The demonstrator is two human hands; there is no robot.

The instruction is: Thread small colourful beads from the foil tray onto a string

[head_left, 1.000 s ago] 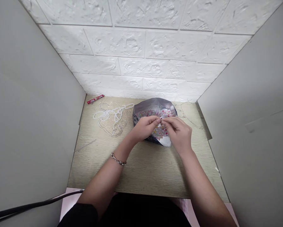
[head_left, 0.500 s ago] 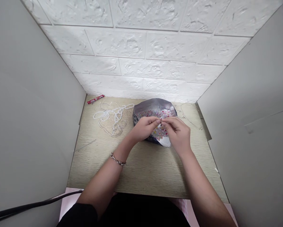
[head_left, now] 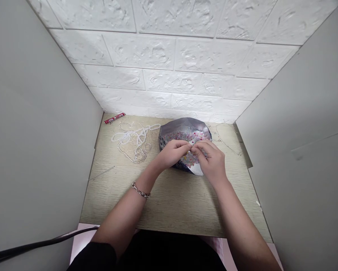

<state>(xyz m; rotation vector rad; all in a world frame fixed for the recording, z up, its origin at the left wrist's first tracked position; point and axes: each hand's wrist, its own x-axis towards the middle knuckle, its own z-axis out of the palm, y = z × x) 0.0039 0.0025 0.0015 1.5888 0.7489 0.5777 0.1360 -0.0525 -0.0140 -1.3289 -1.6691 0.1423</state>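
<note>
My left hand (head_left: 175, 152) and my right hand (head_left: 210, 158) meet fingertip to fingertip over a silvery open bag (head_left: 182, 124). Both are closed in a pinch. Whatever sits between the fingertips is too small to make out. Inside the bag lie many small beads (head_left: 191, 161), mostly clear and pink with a few red and yellow ones. The hands hide the middle of the bag. Strands of white and silvery beads (head_left: 137, 139) lie loosely coiled on the wooden tabletop (head_left: 174, 203), left of the bag.
A small red packet (head_left: 115, 118) lies at the back left. Thin wire or thread (head_left: 229, 145) trails on the right behind the bag. Grey panels (head_left: 304, 124) close in both sides, and a white brick-pattern wall (head_left: 169, 52) stands behind. A black cable (head_left: 41, 244) crosses the lower left.
My right hand has shifted very slightly left, its fingertips still against those of my left hand. The bag and bead strands have stayed in place.
</note>
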